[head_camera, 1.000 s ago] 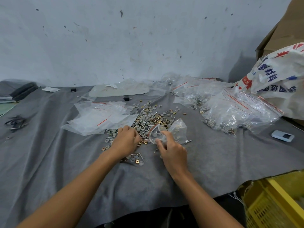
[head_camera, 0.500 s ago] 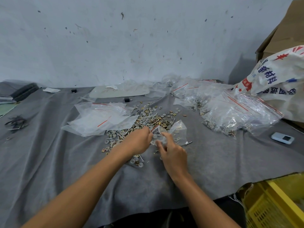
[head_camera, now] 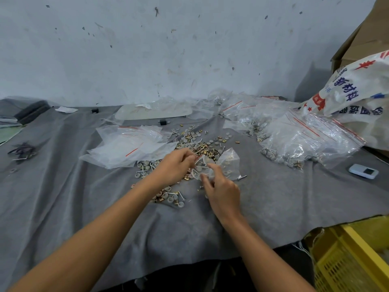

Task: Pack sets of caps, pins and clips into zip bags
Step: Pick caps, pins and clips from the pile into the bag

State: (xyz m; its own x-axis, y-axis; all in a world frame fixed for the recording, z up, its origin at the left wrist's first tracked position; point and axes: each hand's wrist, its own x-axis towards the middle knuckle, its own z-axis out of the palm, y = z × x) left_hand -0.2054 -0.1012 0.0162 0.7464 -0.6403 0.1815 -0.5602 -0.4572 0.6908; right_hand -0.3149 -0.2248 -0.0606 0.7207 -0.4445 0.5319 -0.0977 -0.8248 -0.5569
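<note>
Caps, pins and clips (head_camera: 202, 146) are lying in a loose pile at the middle of the grey cloth (head_camera: 63, 197) that is covering the table in front of us. At the far right a printed white sack (head_camera: 357, 91) is slumping onto the cloth below a cardboard box (head_camera: 362, 45). At the near right a yellow crate (head_camera: 347, 260) is showing past the cloth's edge. Left of the sack, filled bags (head_camera: 305, 140) with red strips are lying heaped, and grey caps are showing along their near side. Left of the pile, empty bags (head_camera: 126, 144) are lying flat in a stack and touching the pile's edge.

On the near side of the pile we are holding a small zip bag (head_camera: 227, 163). Its mouth is facing left and a few parts are sitting inside it. Our right hand (head_camera: 223, 190) is pinching the bag's near edge between thumb and forefinger, with the other fingers curling loosely. Our left hand (head_camera: 176, 167) is reaching to the bag's mouth with its fingers bunched together. We cannot tell whether they are gripping parts or the bag's rim. More caps and clips are lying scattered under our left wrist. A small white device (head_camera: 363, 171) is resting on the cloth at the right, near the filled bags.
</note>
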